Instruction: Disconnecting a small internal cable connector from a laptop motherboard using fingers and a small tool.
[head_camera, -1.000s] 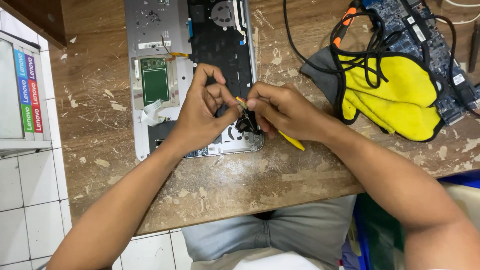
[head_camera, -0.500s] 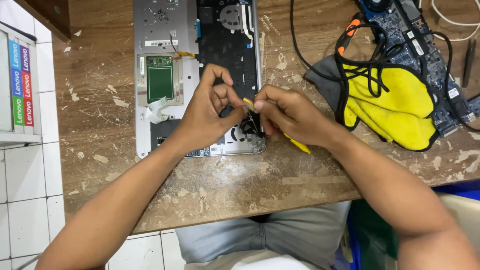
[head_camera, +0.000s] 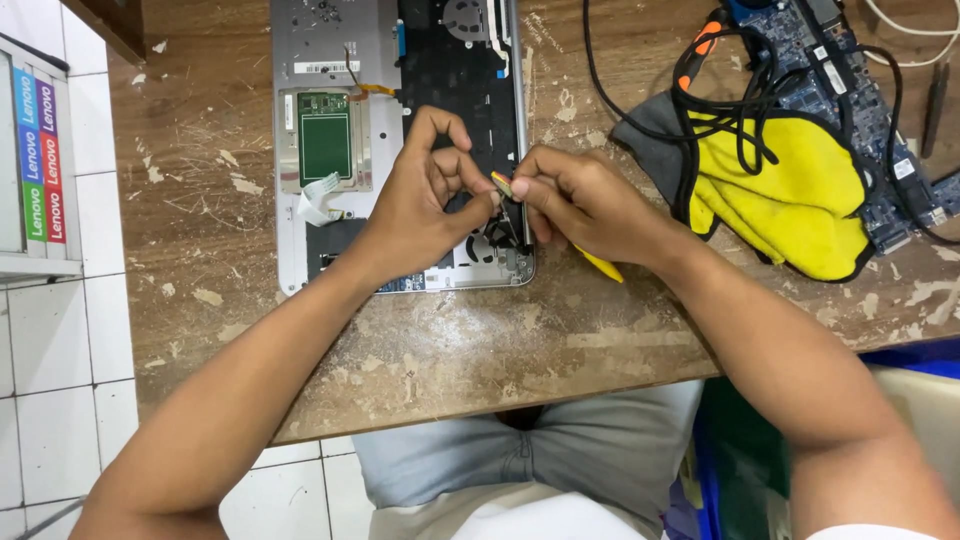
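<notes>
An opened silver laptop shell (head_camera: 330, 55) lies on the worn wooden table, with a green board (head_camera: 325, 137), a white ribbon cable (head_camera: 318, 197) and a black inner panel (head_camera: 455, 80) showing. My left hand (head_camera: 425, 200) rests over its lower right part, thumb and fingers pinched close together. My right hand (head_camera: 580, 205) grips a yellow-handled tool (head_camera: 600, 263), its tip (head_camera: 500, 182) meeting my left fingertips above the shell's corner. The hands hide what lies beneath the tip.
A yellow and grey cloth (head_camera: 790, 190) lies to the right under tangled black cables (head_camera: 750, 90), next to a blue circuit board (head_camera: 860, 110). A white cabinet with coloured stickers (head_camera: 35, 150) stands at the left. The table's front edge (head_camera: 500, 395) is near my lap.
The hands stay together over the shell's lower right corner. The tool tip has lifted slightly toward my left fingertips. The view has shifted a little.
</notes>
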